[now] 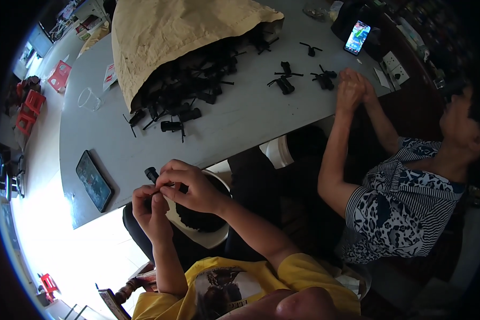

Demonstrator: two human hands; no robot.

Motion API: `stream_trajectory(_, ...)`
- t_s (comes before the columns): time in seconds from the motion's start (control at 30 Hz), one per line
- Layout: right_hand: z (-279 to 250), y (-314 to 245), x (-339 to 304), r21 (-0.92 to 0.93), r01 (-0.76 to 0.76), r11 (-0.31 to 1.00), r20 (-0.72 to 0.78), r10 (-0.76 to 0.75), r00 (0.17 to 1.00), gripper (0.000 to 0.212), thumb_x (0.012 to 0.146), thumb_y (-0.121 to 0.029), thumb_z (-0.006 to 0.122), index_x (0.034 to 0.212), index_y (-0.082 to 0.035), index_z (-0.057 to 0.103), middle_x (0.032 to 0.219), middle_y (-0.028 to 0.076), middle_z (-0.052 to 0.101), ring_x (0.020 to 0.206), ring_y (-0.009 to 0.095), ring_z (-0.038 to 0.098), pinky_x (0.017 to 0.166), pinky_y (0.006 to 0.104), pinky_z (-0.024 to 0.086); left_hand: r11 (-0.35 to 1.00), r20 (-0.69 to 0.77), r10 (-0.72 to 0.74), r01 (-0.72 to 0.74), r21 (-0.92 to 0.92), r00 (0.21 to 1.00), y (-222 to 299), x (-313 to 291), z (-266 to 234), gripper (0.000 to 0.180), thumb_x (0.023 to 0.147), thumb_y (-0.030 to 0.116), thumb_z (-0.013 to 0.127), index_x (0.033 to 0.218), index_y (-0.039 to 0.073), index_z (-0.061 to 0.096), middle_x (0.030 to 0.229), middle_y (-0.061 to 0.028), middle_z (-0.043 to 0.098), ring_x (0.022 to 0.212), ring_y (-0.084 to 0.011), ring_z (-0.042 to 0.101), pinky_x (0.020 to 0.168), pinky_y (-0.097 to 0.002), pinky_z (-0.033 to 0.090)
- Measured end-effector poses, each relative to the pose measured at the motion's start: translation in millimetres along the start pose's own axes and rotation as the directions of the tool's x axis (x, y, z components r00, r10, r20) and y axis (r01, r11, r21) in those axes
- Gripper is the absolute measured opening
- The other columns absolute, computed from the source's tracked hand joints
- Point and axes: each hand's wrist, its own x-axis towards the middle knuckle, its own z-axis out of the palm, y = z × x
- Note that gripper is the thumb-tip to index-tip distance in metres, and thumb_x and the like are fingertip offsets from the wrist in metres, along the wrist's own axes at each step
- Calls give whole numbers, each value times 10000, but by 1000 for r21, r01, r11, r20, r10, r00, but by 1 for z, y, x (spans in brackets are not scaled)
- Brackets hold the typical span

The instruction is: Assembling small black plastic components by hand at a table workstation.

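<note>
Just off the table's near edge, my left hand [150,209] and my right hand [189,186] meet with closed fingers around a small black cylindrical part [152,174]. Its rounded end sticks up above the fingertips; the rest is hidden by my hands. Under my hands stands a white bucket [221,234] with dark contents. Ahead on the table, many similar black parts [189,114] with thin arms spill from the mouth of a large brown paper sack [186,26]. Several more black parts [282,84] lie apart to the right of the sack.
A phone [95,180] lies on the grey table [240,125] at the left, with a clear cup [89,100] farther back. To the right sits a person whose hands [353,90] are together at the table edge. A lit phone [357,37] stands beyond them.
</note>
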Motion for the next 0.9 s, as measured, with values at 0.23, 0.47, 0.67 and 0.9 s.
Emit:
stream_trajectory(0.23,-2,1,-1,311,-202,929,1,212,977,188,851,-129,577,1013,-41,535,784,-16,532,700,48,511,611,195,438,994,109,-5,17,-109,994,3,1,-2,243,841,232,600,872,20,486,850,-20,433,551,-49,412,478,-168,322)
stream_trajectory(0.47,-11,6,-3,310,-176,934,140,138,980,191,833,-116,606,987,-31,532,758,-20,540,681,45,514,606,191,438,993,225,-5,32,-115,974,0,-2,-12,426,779,435,646,778,47,472,849,-24,409,591,-58,420,526,-172,340)
stream_trajectory(0.67,-13,-11,-1,141,-77,987,161,54,985,114,808,-106,617,888,-44,564,738,1,559,654,73,529,602,211,438,997,260,-18,38,-70,965,-1,0,-18,434,720,374,731,825,65,445,921,-18,477,590,-44,406,490,-159,318)
stream_trajectory(0.9,-2,-8,-2,-48,92,995,141,-84,986,103,797,-98,622,809,-33,543,697,57,564,612,149,541,536,250,422,984,177,-132,108,141,975,5,-5,-17,285,756,187,697,895,52,488,775,20,505,565,-22,401,487,-148,312)
